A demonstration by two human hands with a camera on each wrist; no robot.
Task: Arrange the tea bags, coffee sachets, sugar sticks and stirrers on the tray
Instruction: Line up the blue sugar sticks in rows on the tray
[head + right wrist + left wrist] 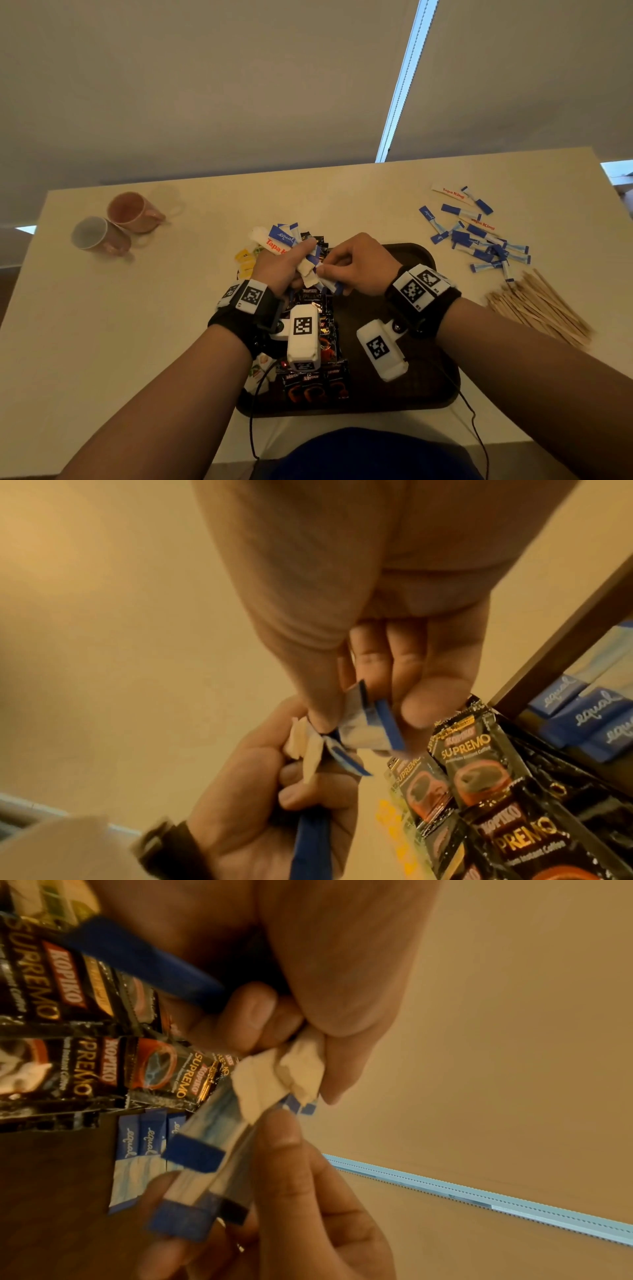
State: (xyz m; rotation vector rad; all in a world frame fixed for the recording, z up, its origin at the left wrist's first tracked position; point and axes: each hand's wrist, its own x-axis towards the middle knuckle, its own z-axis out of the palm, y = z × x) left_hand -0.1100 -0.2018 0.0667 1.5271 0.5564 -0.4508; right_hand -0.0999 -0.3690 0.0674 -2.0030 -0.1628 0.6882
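Note:
Over the left part of the brown tray (419, 255), my left hand (301, 265) grips a fanned bundle of white and blue sugar sticks (281, 238). My right hand (327, 272) pinches the lower ends of a few blue-tipped sticks (369, 723) from that bundle between thumb and fingers. Close up, the left thumb presses crumpled white stick ends (274, 1074). Black coffee sachets (315, 383) lie in overlapping rows on the tray's left side, with more "equal" sticks (137, 1150) beside them. Yellow tea bags (245, 262) lie off the tray's far left corner, partly hidden by my left hand.
Loose sugar sticks (479, 240) are scattered on the table at the right, with a pile of wooden stirrers (537, 308) nearer me. Two mugs (116, 224) lie on their sides at the far left. The tray's right half (421, 377) is bare.

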